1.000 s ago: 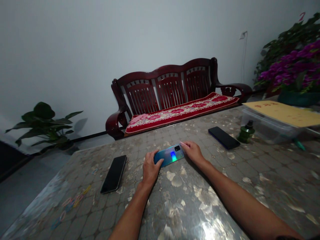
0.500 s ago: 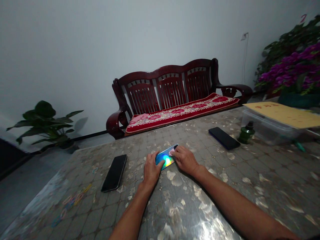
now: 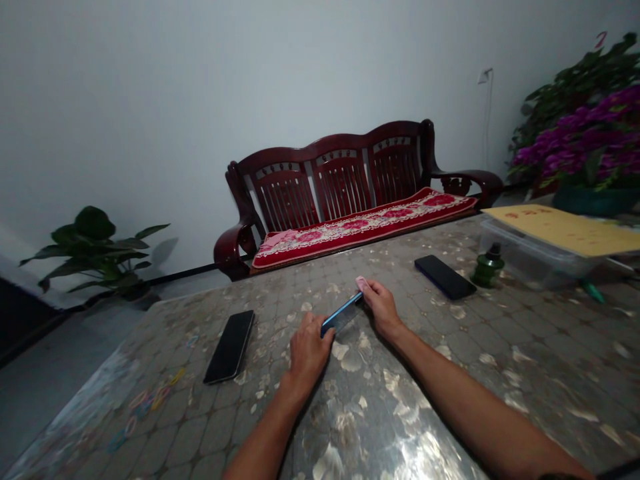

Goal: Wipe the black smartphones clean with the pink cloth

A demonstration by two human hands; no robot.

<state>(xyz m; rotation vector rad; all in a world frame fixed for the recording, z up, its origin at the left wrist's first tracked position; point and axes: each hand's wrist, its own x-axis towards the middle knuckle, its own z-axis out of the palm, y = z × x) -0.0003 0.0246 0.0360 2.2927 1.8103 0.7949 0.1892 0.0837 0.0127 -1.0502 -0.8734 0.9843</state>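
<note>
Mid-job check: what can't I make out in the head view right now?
All in the head view:
Blue phone, left end: hidden by the left hand.
Pink piece, gripped part: hidden by the right hand.
Yellow sheet, writing: too small and blurred to read.
Clear box, inside: covered from above by that sheet.
Purple flowers, right side: cut off by the picture's right edge.

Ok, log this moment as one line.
left hand: holds blue phone, tilted | right hand: holds pink cloth near blue phone's right end | left black phone: flat | right black phone: flat
</note>
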